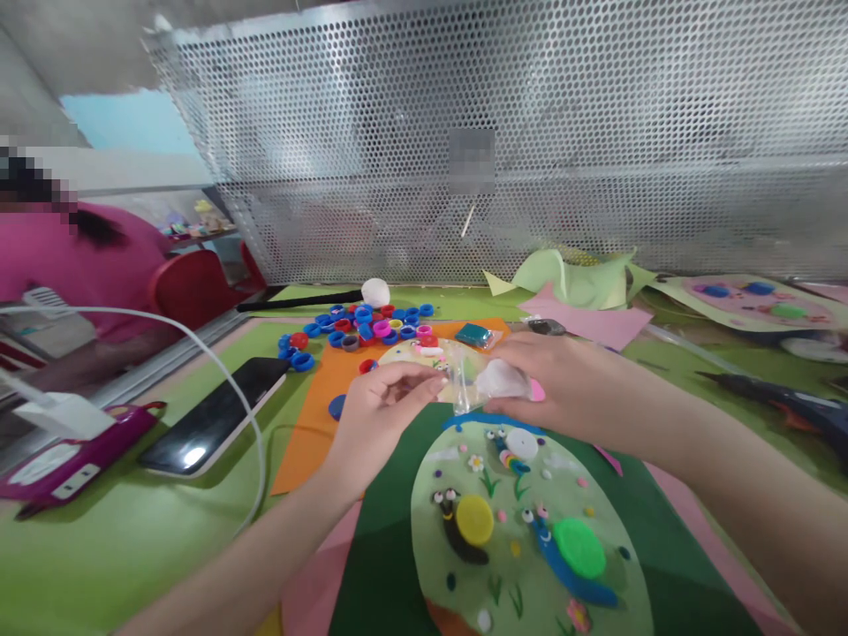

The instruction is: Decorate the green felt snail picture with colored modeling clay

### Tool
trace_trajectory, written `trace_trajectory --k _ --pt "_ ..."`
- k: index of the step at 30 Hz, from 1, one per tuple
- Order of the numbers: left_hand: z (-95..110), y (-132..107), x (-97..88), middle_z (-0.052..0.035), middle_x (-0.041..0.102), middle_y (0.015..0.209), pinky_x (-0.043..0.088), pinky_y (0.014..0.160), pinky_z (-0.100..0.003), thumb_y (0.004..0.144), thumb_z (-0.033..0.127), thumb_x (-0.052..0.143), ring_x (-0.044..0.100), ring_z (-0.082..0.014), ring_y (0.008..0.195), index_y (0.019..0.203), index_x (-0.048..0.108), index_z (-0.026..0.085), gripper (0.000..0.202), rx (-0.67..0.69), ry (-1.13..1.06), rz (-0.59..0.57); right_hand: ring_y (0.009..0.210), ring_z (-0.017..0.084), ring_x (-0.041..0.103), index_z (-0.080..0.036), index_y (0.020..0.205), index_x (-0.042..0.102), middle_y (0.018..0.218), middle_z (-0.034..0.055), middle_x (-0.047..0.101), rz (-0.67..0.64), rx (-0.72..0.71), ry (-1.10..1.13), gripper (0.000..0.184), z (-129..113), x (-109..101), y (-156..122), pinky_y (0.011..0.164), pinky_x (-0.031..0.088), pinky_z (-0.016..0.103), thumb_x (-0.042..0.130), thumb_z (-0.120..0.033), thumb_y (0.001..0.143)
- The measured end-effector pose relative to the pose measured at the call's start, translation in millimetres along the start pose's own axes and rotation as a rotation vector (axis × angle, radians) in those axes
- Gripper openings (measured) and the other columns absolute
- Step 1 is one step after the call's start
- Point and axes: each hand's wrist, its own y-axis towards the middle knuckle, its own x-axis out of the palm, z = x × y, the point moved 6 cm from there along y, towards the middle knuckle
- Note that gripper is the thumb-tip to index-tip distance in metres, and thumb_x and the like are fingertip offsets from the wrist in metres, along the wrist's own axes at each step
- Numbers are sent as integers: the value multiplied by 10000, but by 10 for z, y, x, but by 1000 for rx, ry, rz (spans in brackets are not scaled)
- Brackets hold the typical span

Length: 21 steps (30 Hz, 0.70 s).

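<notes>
My right hand (536,380) grips a small clear plastic packet (462,380) with a soft white lump, like modelling clay, in it (503,380). At the packet's left edge, my left hand (388,402) is closed in a pinch on the film; the exact contact is hard to see. Just below both hands lies a pale green oval picture (477,495) on dark green card (374,556). Clay snails with bottle-cap shells decorate it: a yellow cap (475,519), a green cap (579,548) and a white cap (522,444). Clay flowers and dots surround them.
Several loose bottle caps (381,328) lie behind my left hand on orange paper (305,442). A phone (218,415), a purple power strip (86,455) and a white cable (255,424) are left. A glue gun (782,402) is right. Perforated metal (397,159) stands behind. A person in pink (86,256) sits left.
</notes>
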Motion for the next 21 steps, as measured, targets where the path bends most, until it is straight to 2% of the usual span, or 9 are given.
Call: trace_trajectory --k 6,10,14,18,21 --pt "125 -66 -46 21 647 722 419 628 -234 683 208 730 551 -129 652 711 662 220 75 140 86 86 712 180 575 -175 832 568 837 31 613 -23 -24 2 222 -55 19 -18 524 403 266 550 -396 823" --pt "74 -62 -15 12 658 620 428 533 -231 719 215 703 582 -126 542 695 685 205 32 13 12 18 738 182 572 -183 802 551 858 36 612 -38 -35 -12 207 -51 40 -25 561 413 271 561 -388 819" --pt "-2 -8 30 -7 636 599 330 410 -208 773 241 656 546 -108 471 705 678 173 99 -113 -188 -63 761 195 584 -174 802 559 874 51 621 -50 -21 -25 180 -38 38 -45 570 413 271 577 -352 813" --pt "-81 42 52 37 472 518 315 421 -191 748 348 682 375 -54 431 626 634 144 243 -195 -321 -77 750 194 587 -174 803 565 871 51 626 -74 -11 -30 176 -32 53 -42 566 412 272 566 -349 821" --pt "-133 50 73 56 359 511 346 454 -187 690 413 721 326 -55 471 522 555 133 367 -276 -426 -79 722 189 586 -175 790 562 853 44 625 -88 0 -35 189 -18 75 -26 546 408 270 589 -361 805"
